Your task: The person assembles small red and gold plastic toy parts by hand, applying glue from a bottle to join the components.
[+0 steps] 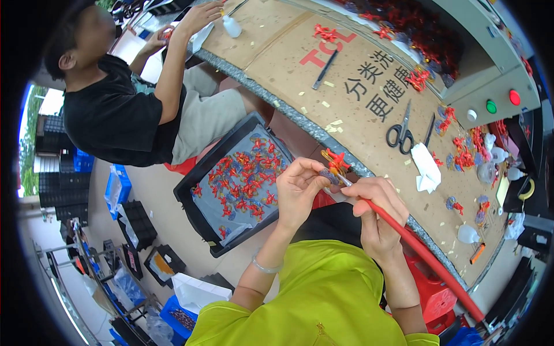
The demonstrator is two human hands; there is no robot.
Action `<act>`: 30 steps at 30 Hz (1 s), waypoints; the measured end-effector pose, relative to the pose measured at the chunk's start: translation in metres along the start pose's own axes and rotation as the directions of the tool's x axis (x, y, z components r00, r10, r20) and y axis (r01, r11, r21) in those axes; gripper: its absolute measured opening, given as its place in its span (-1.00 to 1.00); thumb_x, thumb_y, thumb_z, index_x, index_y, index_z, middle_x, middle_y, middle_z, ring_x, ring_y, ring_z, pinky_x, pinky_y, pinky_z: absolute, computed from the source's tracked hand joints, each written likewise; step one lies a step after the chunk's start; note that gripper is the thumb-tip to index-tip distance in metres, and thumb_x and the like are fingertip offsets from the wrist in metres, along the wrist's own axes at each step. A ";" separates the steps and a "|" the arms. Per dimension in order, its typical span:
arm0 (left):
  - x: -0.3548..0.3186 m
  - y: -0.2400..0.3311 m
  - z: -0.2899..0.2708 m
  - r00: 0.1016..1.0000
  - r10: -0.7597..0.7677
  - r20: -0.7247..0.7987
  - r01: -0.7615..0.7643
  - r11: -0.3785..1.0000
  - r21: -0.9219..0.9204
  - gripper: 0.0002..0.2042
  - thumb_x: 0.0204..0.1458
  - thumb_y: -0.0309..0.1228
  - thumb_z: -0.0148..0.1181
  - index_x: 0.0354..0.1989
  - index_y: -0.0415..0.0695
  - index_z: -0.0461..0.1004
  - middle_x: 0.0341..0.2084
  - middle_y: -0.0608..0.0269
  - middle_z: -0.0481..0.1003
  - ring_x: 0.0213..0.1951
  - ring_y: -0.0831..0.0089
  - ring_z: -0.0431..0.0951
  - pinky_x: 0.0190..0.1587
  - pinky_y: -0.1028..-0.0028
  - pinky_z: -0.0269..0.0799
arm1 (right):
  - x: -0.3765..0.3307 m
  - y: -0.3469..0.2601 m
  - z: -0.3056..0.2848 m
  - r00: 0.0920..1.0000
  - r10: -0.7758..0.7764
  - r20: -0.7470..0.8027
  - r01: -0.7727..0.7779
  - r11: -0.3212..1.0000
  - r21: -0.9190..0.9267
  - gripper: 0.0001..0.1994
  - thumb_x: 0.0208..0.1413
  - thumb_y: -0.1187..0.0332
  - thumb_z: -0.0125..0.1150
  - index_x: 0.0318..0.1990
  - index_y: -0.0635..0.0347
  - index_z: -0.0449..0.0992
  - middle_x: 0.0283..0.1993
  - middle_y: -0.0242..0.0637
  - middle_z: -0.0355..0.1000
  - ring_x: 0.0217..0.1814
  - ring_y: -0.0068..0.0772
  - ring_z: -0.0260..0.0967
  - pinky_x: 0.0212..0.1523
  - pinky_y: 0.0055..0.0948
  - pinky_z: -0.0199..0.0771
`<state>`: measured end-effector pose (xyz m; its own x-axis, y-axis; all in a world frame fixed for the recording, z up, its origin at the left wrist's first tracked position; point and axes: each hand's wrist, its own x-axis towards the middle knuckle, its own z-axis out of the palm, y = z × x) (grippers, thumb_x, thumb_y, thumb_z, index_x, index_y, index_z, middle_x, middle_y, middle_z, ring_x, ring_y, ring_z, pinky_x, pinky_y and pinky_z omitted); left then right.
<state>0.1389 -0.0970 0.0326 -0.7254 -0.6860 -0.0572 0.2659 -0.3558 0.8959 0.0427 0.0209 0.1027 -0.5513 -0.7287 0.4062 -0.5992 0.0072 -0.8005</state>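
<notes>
Just past the table's near edge, my left hand [297, 193] pinches a small figure [336, 159] of red, yellow and translucent blue plastic. My right hand [378, 216] is closed around a slim metal-tipped tool whose long red tube [433, 262] runs down to the lower right. The tool's tip meets or nearly meets the figure's blue part; contact is hard to make out. To the left of my hands, a black tray [183, 199] lined with a clear sheet holds many similar figures [242, 179].
On the cardboard-covered table [277, 63] lie black scissors [401, 135], a white cloth [426, 167], a dark pen-like tool [325, 69], and loose figures [461, 153]. A grey machine housing [490, 86] with buttons stands at right. A co-worker [115, 109] sits at left. Crates [138, 225] occupy the floor.
</notes>
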 end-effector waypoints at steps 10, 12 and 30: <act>-0.007 -0.008 0.060 0.998 0.012 0.057 -0.023 0.979 0.202 -0.82 -0.09 -0.81 0.10 -0.34 -0.30 0.35 -0.39 0.21 0.48 -0.33 0.52 0.55 -0.25 0.58 0.51 | -0.027 0.017 -0.053 0.973 0.092 -0.211 -0.088 0.996 0.027 -0.87 0.05 0.37 0.13 -0.40 0.24 0.49 -0.46 -0.28 0.42 -0.40 -0.25 0.37 -0.32 -0.42 0.24; -0.008 -0.014 0.067 0.999 -0.013 0.051 0.006 0.990 0.141 -0.82 -0.08 -0.80 0.10 -0.34 -0.29 0.34 -0.38 0.22 0.46 -0.35 0.52 0.54 -0.29 0.60 0.50 | -0.033 0.019 -0.063 0.970 0.119 -0.214 -0.127 0.992 -0.023 -0.87 0.06 0.37 0.12 -0.40 0.25 0.50 -0.46 -0.29 0.42 -0.41 -0.26 0.36 -0.32 -0.44 0.25; -0.022 -0.039 0.106 0.925 -0.155 0.347 0.219 0.964 -0.153 -0.82 0.02 -0.68 0.11 -0.33 -0.17 0.24 -0.34 0.24 0.43 -0.27 0.53 0.49 -0.17 0.51 0.45 | -0.072 0.039 -0.111 0.836 0.270 -0.477 -0.004 0.873 0.487 -0.58 0.25 0.12 -0.09 -0.42 0.33 0.46 -0.50 -0.34 0.33 -0.48 -0.59 0.23 -0.48 -0.61 0.16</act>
<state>0.0776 -0.0007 0.0451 -0.9326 -0.3587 -0.0391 0.1942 -0.5903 0.7835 -0.0052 0.1496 0.0909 -0.8999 -0.2810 0.3334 -0.2379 -0.3244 -0.9155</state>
